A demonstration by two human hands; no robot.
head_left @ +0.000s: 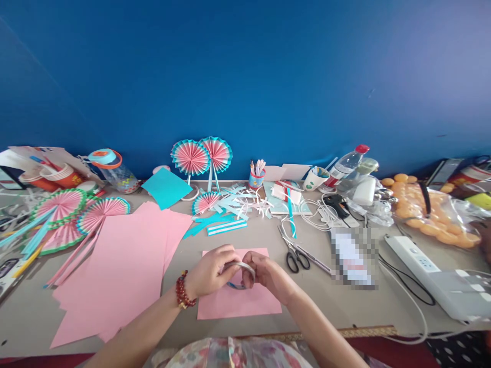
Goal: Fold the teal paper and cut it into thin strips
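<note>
Both hands hold a thin whitish roll of tape (249, 268) above a pink sheet (241, 304) near the table's front edge. My left hand (213, 271), with a red bead bracelet at its wrist, grips the ring's left side between thumb and fingers. On the other side, the fingers of my right hand (263, 273) are curled against the ring. Black-handled scissors (297, 255) and a slim cutter (316, 259) lie to the right of the sheet. Striped blue and white strips (227, 228) rest behind it.
Pink sheets (126, 260) are stacked at left, beside folded paper fans (61, 209). Two round fans (191, 157) stand at the back near paper scraps (233, 199). A phone (353, 258) and power strip (422, 266) lie at right.
</note>
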